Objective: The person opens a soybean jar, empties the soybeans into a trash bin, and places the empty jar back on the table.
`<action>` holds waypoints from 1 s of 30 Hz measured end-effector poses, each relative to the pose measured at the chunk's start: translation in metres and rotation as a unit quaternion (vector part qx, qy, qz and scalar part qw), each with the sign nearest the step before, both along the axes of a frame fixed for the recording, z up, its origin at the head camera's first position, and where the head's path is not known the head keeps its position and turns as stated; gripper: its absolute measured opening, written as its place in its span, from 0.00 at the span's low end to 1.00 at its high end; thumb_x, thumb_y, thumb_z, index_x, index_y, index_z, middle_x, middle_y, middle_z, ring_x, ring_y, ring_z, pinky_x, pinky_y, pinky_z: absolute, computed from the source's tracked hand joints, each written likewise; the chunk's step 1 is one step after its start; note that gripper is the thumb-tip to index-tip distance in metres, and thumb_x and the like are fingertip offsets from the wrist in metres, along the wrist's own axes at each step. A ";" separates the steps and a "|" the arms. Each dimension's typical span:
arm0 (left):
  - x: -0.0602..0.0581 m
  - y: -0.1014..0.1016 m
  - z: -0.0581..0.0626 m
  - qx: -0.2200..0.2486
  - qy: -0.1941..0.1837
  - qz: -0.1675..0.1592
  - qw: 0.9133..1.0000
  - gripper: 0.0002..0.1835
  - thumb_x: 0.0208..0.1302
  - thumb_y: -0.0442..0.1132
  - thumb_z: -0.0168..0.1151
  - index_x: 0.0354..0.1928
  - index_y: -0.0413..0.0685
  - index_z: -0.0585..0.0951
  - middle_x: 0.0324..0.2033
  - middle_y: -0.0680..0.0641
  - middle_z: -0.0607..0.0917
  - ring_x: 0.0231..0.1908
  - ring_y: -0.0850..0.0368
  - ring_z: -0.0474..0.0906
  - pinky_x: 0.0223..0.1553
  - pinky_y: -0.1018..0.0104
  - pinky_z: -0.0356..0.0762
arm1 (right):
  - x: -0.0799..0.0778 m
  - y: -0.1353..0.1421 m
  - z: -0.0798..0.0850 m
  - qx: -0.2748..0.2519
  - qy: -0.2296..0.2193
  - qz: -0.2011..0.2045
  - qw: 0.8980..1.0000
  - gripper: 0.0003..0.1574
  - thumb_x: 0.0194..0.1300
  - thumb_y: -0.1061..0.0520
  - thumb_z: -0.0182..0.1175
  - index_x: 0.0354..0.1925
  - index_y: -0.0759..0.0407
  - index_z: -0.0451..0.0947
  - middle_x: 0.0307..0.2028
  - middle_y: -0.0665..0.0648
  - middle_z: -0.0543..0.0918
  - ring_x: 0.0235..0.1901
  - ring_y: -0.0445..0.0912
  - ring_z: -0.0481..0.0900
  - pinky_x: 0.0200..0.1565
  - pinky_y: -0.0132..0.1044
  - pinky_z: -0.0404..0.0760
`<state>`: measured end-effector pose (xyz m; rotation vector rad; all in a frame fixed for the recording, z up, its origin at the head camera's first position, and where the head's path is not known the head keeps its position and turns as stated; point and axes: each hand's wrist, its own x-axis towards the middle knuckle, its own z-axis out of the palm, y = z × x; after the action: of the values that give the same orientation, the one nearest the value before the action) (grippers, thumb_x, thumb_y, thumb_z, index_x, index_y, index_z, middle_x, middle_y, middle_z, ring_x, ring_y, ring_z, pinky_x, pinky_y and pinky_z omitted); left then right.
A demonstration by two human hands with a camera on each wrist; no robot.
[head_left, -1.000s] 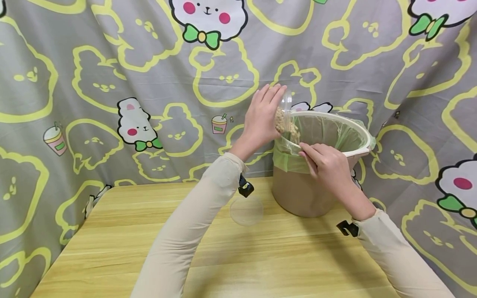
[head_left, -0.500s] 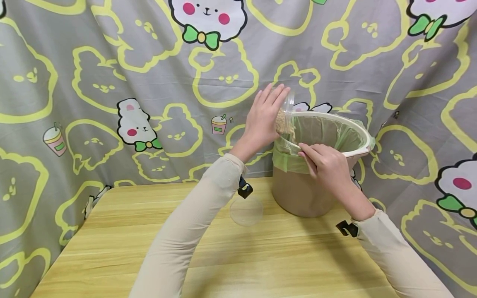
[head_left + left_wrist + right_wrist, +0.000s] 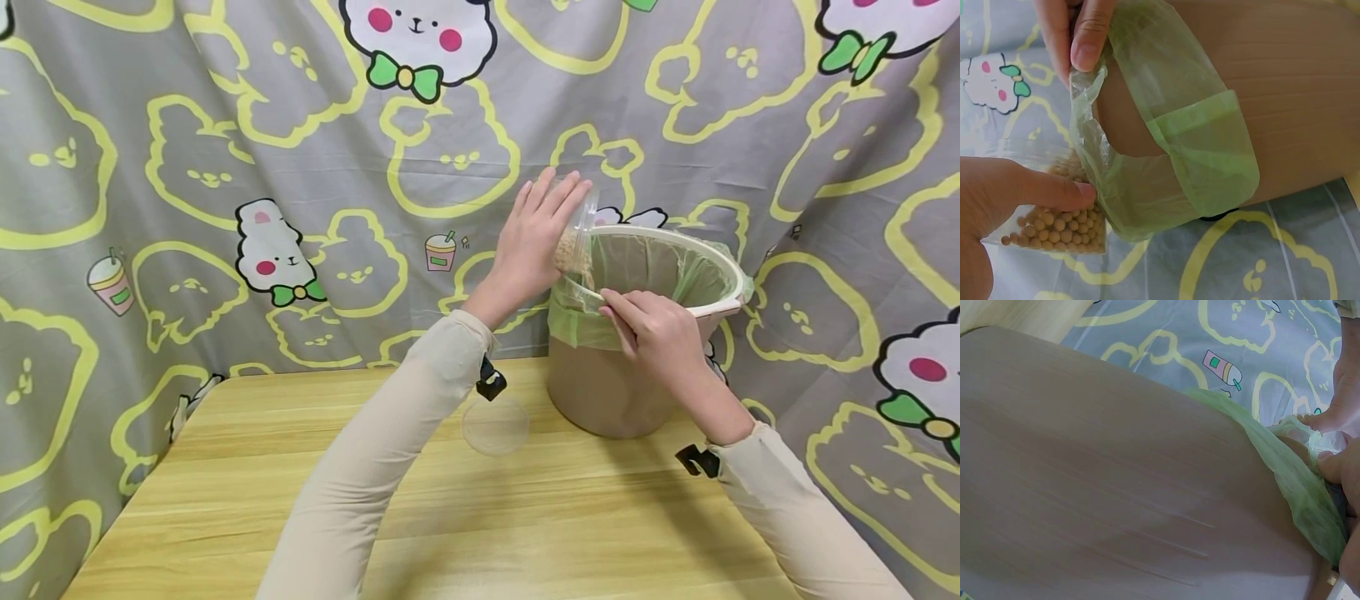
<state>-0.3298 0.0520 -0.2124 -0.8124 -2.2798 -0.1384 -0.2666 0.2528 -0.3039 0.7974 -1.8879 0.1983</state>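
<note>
Grey cartoon curtain [image 3: 330, 175] behind wood-grain table [image 3: 225, 467]: jar [image 3: 587, 211] tipped at bin [image 3: 611, 383]

We note a printed cup [image 3: 440, 252] on the curtain bearing a green label patch; the marks beside it are too small to read. Left hand [image 3: 528, 237]: fingers and thumb wrapped round the clear jar, spread to its width. Jar on its side, mouth at the bin's left edge, tan pellets [image 3: 1063, 234] gathered low inside. Right hand [image 3: 656, 329]: thumb and fingers pinch the green liner [image 3: 592, 327] at the white rim [image 3: 720, 307], nearly closed. We log a clear disc [image 3: 495, 425] flat on the table, near the bin
</note>
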 end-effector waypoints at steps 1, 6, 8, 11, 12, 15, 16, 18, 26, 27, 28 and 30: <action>0.000 0.000 0.000 -0.002 0.003 -0.001 1.000 0.55 0.49 0.30 0.74 0.80 0.55 0.59 0.79 0.51 0.59 0.81 0.48 0.46 0.82 0.57 0.34 | 0.000 0.000 0.000 0.000 0.000 0.000 1.000 0.14 0.66 0.61 0.66 0.48 0.65 0.87 0.29 0.62 0.87 0.26 0.57 0.84 0.29 0.50 0.83; -0.001 0.000 -0.001 -0.011 0.021 -0.005 1.000 0.52 0.51 0.26 0.67 0.80 0.56 0.59 0.79 0.52 0.59 0.81 0.49 0.46 0.82 0.55 0.34 | 0.000 0.000 0.000 0.001 -0.002 -0.001 1.000 0.13 0.67 0.60 0.65 0.48 0.65 0.87 0.29 0.62 0.87 0.27 0.58 0.84 0.30 0.51 0.83; -0.001 0.000 -0.002 -0.017 0.026 -0.005 1.000 0.51 0.52 0.24 0.64 0.80 0.57 0.59 0.79 0.53 0.59 0.81 0.49 0.46 0.82 0.55 0.34 | 0.000 0.000 0.000 0.001 -0.003 -0.001 1.000 0.13 0.67 0.60 0.65 0.48 0.65 0.87 0.29 0.62 0.87 0.27 0.58 0.84 0.30 0.51 0.83; 0.000 0.001 -0.002 -0.028 0.029 -0.003 0.999 0.51 0.53 0.23 0.61 0.80 0.58 0.58 0.80 0.53 0.58 0.81 0.49 0.45 0.82 0.54 0.34 | 0.000 0.000 0.000 0.002 -0.003 0.000 1.000 0.13 0.66 0.60 0.66 0.48 0.65 0.87 0.29 0.62 0.87 0.27 0.57 0.84 0.30 0.51 0.83; 0.000 0.001 -0.002 -0.032 0.031 -0.003 0.999 0.51 0.53 0.22 0.61 0.80 0.58 0.58 0.80 0.54 0.58 0.81 0.49 0.45 0.82 0.54 0.34 | 0.000 0.000 0.000 0.003 -0.002 0.000 1.000 0.14 0.66 0.61 0.66 0.48 0.65 0.87 0.29 0.62 0.87 0.27 0.57 0.84 0.29 0.51 0.83; 0.001 0.001 -0.001 -0.042 0.032 -0.001 0.999 0.52 0.53 0.21 0.60 0.80 0.59 0.57 0.80 0.54 0.57 0.81 0.49 0.44 0.82 0.54 0.33 | 0.001 0.000 0.000 0.004 -0.001 0.000 1.000 0.13 0.67 0.60 0.66 0.48 0.65 0.87 0.29 0.62 0.87 0.27 0.57 0.84 0.29 0.50 0.83; 0.002 0.001 -0.001 -0.046 0.033 -0.001 0.998 0.52 0.53 0.22 0.60 0.80 0.59 0.57 0.80 0.54 0.57 0.81 0.49 0.44 0.82 0.54 0.33 | 0.001 0.000 0.000 0.004 -0.001 0.000 1.000 0.13 0.67 0.60 0.65 0.48 0.65 0.87 0.28 0.62 0.87 0.26 0.57 0.84 0.29 0.50 0.83; 0.002 0.002 -0.001 -0.050 0.035 -0.002 0.998 0.52 0.54 0.21 0.60 0.80 0.59 0.56 0.80 0.54 0.56 0.81 0.50 0.44 0.82 0.54 0.33 | 0.001 0.000 0.000 0.004 -0.001 -0.001 1.000 0.13 0.68 0.60 0.65 0.48 0.65 0.87 0.29 0.62 0.87 0.27 0.57 0.84 0.29 0.50 0.83; 0.004 0.003 -0.002 -0.068 0.047 0.003 0.997 0.53 0.53 0.24 0.65 0.81 0.59 0.56 0.81 0.54 0.56 0.81 0.50 0.44 0.82 0.53 0.36 | 0.001 -0.001 0.000 0.003 -0.003 -0.002 1.000 0.13 0.67 0.60 0.65 0.48 0.65 0.87 0.29 0.62 0.87 0.27 0.57 0.84 0.30 0.50 0.83; 0.004 0.003 -0.002 -0.068 0.046 0.001 0.997 0.53 0.53 0.23 0.65 0.81 0.59 0.56 0.81 0.54 0.56 0.81 0.50 0.44 0.82 0.53 0.35 | 0.001 -0.001 0.000 0.002 -0.003 -0.002 1.000 0.13 0.67 0.61 0.66 0.48 0.65 0.87 0.29 0.62 0.87 0.27 0.57 0.84 0.30 0.50 0.83; 0.004 0.003 -0.002 -0.068 0.046 0.000 0.997 0.54 0.53 0.23 0.66 0.81 0.59 0.56 0.81 0.54 0.56 0.81 0.50 0.44 0.82 0.53 0.36 | 0.001 -0.001 0.000 0.002 -0.003 -0.002 1.000 0.13 0.66 0.61 0.66 0.48 0.65 0.87 0.29 0.62 0.87 0.28 0.58 0.85 0.30 0.50 0.83; 0.004 0.003 -0.002 -0.068 0.047 -0.005 0.997 0.54 0.53 0.23 0.66 0.81 0.58 0.56 0.81 0.53 0.55 0.81 0.49 0.44 0.82 0.53 0.36 | 0.001 -0.001 0.000 0.001 -0.004 -0.002 1.000 0.13 0.66 0.61 0.66 0.48 0.65 0.87 0.29 0.62 0.87 0.28 0.58 0.84 0.30 0.51 0.83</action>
<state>-0.3260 0.0555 -0.2146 -0.8804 -2.2147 0.0496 -0.2660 0.2521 -0.3039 0.7959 -1.8977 0.1968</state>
